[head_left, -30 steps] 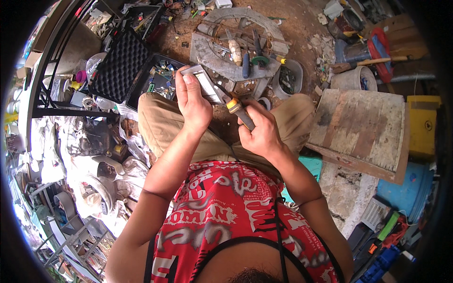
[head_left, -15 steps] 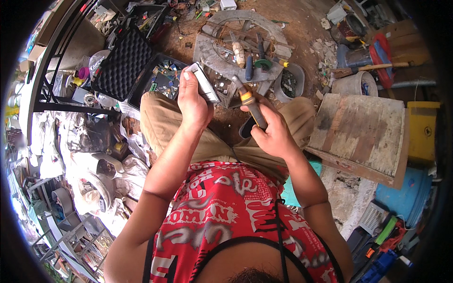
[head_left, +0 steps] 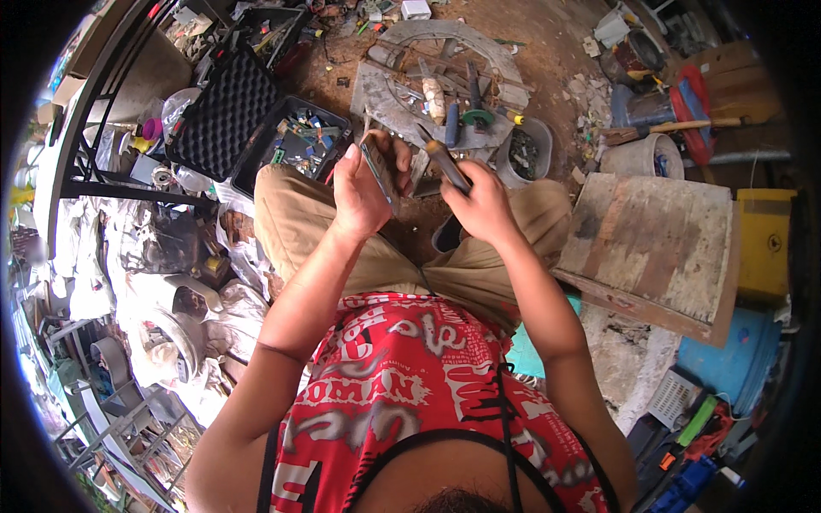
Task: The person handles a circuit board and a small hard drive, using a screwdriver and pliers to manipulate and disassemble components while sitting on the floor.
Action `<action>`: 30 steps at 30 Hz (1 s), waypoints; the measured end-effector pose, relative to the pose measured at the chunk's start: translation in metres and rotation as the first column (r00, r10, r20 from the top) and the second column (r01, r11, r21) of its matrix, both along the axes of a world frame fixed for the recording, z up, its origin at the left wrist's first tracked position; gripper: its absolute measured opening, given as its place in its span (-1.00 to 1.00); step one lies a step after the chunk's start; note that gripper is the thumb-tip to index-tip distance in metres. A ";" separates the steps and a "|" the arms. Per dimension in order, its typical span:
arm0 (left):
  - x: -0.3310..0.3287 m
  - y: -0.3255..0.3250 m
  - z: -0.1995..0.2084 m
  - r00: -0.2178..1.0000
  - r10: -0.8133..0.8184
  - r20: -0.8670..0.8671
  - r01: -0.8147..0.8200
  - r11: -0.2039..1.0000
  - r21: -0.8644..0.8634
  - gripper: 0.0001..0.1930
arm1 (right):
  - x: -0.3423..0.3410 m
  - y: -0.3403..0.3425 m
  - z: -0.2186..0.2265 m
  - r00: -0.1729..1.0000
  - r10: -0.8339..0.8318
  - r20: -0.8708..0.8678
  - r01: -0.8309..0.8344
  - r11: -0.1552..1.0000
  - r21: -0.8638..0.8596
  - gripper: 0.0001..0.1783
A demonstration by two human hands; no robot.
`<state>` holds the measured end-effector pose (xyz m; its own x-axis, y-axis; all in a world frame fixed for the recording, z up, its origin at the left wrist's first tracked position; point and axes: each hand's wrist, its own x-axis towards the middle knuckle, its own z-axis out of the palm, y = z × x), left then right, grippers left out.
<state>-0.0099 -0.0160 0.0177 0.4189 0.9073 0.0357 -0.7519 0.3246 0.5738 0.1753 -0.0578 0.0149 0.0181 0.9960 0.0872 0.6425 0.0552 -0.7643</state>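
My left hand (head_left: 363, 192) is closed round a flat rectangular electronic device (head_left: 377, 171), its thumb on one side and its fingers curled on the other. The device stands tilted on edge, so only a narrow part of its greenish face shows. In my right hand (head_left: 481, 201) is a screwdriver (head_left: 443, 161) with a black-and-yellow handle. Its thin metal tip points away from me and toward the device, with a gap between them. Both hands are above my crossed legs.
Small electronic parts lie in an open black foam-lined case (head_left: 256, 162) at the left. A round wooden frame (head_left: 376, 94) with hand tools is ahead, beside a grey tub (head_left: 547, 141). A worn wooden board (head_left: 654, 244) stands at my right, near a yellow bin (head_left: 764, 231).
The device has turned from showing its pale labelled face to nearly edge-on, and my left fingers now show round it. The screwdriver has shifted slightly left and tilted more toward the device.
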 end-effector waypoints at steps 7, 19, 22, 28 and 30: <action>-0.022 -0.002 -0.027 0.900 0.160 -0.404 -0.025 0.947 0.320 -0.56 | -0.036 0.106 -0.092 0.955 -0.064 0.291 0.074 0.997 -0.022 -0.55; -0.057 -0.001 -0.032 0.856 0.223 -0.466 -0.102 0.957 0.270 -0.31 | -0.063 0.172 -0.146 0.924 -0.181 0.338 0.201 0.979 -0.026 -0.41; -0.059 0.000 -0.028 0.858 0.205 -0.471 -0.078 0.958 0.275 -0.30 | -0.063 0.177 -0.147 0.900 -0.008 0.435 0.113 0.970 -0.217 -0.36; -0.054 0.005 -0.028 0.896 0.188 -0.402 -0.076 0.957 0.279 -0.27 | -0.050 0.135 -0.075 0.987 0.101 -0.124 -0.098 0.995 0.034 -0.54; -0.053 0.003 -0.022 0.875 0.125 -0.468 0.001 0.966 0.259 -0.25 | -0.041 0.087 -0.004 0.831 0.319 -0.456 -0.350 0.937 0.018 -0.62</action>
